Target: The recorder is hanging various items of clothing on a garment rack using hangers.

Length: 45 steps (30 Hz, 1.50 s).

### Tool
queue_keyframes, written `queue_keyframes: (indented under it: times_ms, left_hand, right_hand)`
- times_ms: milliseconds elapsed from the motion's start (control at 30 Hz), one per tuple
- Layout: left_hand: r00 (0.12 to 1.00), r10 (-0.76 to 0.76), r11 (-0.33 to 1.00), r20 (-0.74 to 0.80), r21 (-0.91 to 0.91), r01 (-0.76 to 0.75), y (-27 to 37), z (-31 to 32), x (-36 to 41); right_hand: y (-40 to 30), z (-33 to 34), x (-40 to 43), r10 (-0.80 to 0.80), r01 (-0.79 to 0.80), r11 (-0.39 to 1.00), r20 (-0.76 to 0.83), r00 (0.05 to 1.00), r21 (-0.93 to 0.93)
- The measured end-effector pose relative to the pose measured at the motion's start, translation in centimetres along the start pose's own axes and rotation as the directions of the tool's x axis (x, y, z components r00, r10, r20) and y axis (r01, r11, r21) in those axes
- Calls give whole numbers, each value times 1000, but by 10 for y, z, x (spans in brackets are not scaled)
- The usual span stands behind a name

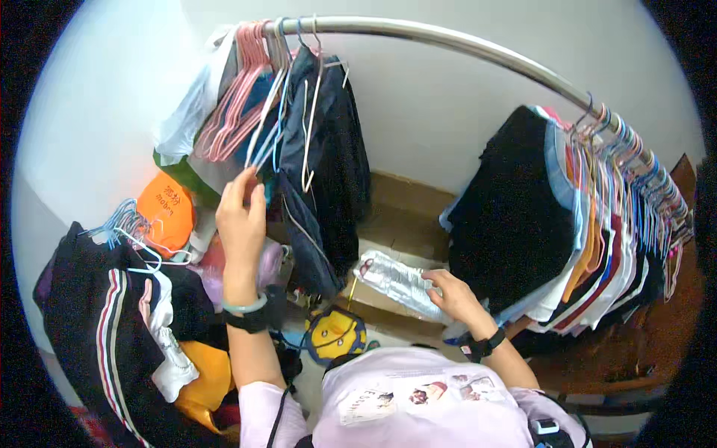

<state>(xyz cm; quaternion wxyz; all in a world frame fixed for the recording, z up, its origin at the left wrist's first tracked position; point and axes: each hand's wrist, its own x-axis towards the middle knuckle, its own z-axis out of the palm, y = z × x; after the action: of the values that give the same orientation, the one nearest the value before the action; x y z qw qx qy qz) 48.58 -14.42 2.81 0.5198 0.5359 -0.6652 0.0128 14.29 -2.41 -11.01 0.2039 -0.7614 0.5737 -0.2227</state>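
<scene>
My left hand [243, 215] is raised on the left, its fingertips at the lower end of a white hanger [264, 115] on the metal rail. Whether the fingers grip it or only touch it, I cannot tell. Pink hangers [238, 112] hang bunched just left of it, and dark trousers [330, 145] with white hangers in front hang to the right. My right hand [455, 298] holds nothing, fingers apart and bent. Behind its fingertips lies a silver foil package [397, 283], seemingly apart from the hand.
The curved metal rail [425, 29] crosses overhead. A black garment [510, 196] and many clothes on hangers fill its right end. At lower left are a black striped garment [73, 302], blue hangers [126, 215] and an orange round bag [166, 210]. A yellow-and-blue round object [336, 336] sits on the floor.
</scene>
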Motion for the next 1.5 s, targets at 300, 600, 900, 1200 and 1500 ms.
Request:
queue_keyframes:
  times_ms: [300, 600, 900, 1200, 1500]
  left_hand:
    - [873, -343, 939, 348, 113, 324, 28, -21, -132]
    - [814, -276, 959, 511, 203, 198, 87, -45, -191]
    - [836, -386, 912, 391, 298, 283, 128, -143, -214]
    - [982, -190, 768, -3, 622, 150, 99, -229, -92]
    - [765, -634, 316, -116, 864, 393, -1, -217, 35]
  right_hand:
    - [24, 23, -48, -24, 31, 999, 305, 952, -15]
    - [75, 60, -124, 33, 3, 997, 506, 862, -71]
    - [83, 81, -144, -95, 173, 982, 590, 802, -77]
    - [42, 75, -110, -96, 216, 969, 632, 769, -117]
    - [19, 93, -111, -55, 135, 986, 572, 818, -99]
